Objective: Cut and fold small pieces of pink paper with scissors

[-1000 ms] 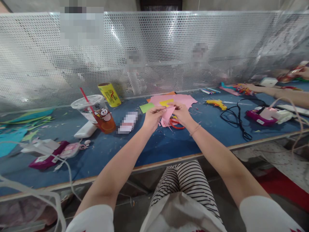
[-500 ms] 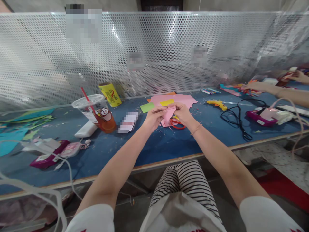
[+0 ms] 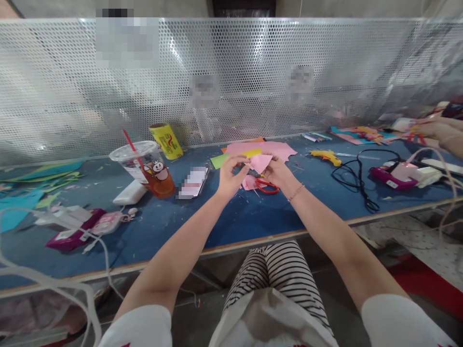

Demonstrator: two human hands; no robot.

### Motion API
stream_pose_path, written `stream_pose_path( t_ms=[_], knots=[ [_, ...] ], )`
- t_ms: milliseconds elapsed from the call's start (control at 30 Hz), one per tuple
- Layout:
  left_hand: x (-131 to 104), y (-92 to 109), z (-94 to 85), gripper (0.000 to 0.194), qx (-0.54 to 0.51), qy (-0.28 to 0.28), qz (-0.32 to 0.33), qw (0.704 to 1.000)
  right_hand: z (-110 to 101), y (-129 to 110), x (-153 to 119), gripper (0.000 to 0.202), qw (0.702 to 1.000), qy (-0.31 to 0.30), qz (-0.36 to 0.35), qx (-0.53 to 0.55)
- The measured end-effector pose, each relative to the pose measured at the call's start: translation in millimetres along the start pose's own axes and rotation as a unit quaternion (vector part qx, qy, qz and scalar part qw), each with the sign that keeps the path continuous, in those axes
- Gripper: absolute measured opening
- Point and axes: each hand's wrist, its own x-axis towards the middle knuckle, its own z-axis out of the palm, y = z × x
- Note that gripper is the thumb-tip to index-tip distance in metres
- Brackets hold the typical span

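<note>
A small piece of pink paper (image 3: 261,163), pointed at its right end, is held up between my two hands over the blue table. My left hand (image 3: 232,174) pinches its left end with thumb and fingers. On the other side, my right hand (image 3: 278,170) grips the paper's right part, its fingertips partly hidden behind it. Below my right hand lie scissors with red handles (image 3: 267,187), beside pink paper scraps (image 3: 249,182). Behind my hands are larger pink sheets (image 3: 278,148), a yellow piece (image 3: 253,153) and a green piece (image 3: 218,161).
Left of my hands are a phone (image 3: 194,183), a drink cup (image 3: 157,176) with a red straw and a yellow tube (image 3: 167,141). To the right lie a yellow glue gun (image 3: 326,156) and black cable (image 3: 356,180). A perforated metal screen (image 3: 238,86) stands behind. Another person's hands (image 3: 439,129) work far right.
The pink paper has been turned, its point now facing right. My left hand's fingers have spread a little. At far right, the other person's arm has drawn back rightward.
</note>
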Motion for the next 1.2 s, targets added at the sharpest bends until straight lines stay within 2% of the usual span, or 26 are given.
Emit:
stream_pose_path(
  t_ms=[133, 333, 500, 633, 767, 967, 1200],
  knots=[
    [-2.7, 4.8, 4.0, 0.016, 0.068, 0.018, 0.038, 0.997, 1.9, 0.3, -3.8, 0.028, 0.999, -0.034, -0.02, -0.012],
    [-5.9, 6.2, 6.5, 0.012, 0.101, 0.032, 0.068, 0.992, 7.7, 0.2, -7.8, 0.025, 0.998, -0.062, -0.026, 0.004],
    [-6.8, 6.7, 6.1, 0.013, 0.135, 0.042, 0.092, 0.986, 17.9, -5.8, -13.3, 0.027, 0.997, -0.059, -0.022, 0.053],
    [-6.6, 6.6, 6.7, 0.014, 0.178, 0.051, 0.109, 0.977, 21.5, -8.3, -15.5, 0.026, 0.996, -0.059, -0.025, 0.061],
    [-5.9, 5.1, 6.6, 0.016, 0.178, 0.051, 0.132, 0.974, 22.1, -8.0, -15.6, 0.026, 0.995, -0.067, -0.032, 0.063],
    [-7.2, 5.1, 7.3, 0.015, 0.16, 0.044, 0.124, 0.978, 22.1, -6.7, -14.2, 0.025, 0.993, -0.079, -0.053, 0.071],
    [-8.7, 8.9, 9.8, 0.014, 0.103, 0.043, 0.068, 0.991, 22.7, -6.9, -13.8, 0.026, 0.995, -0.064, -0.051, 0.059]
  ],
)
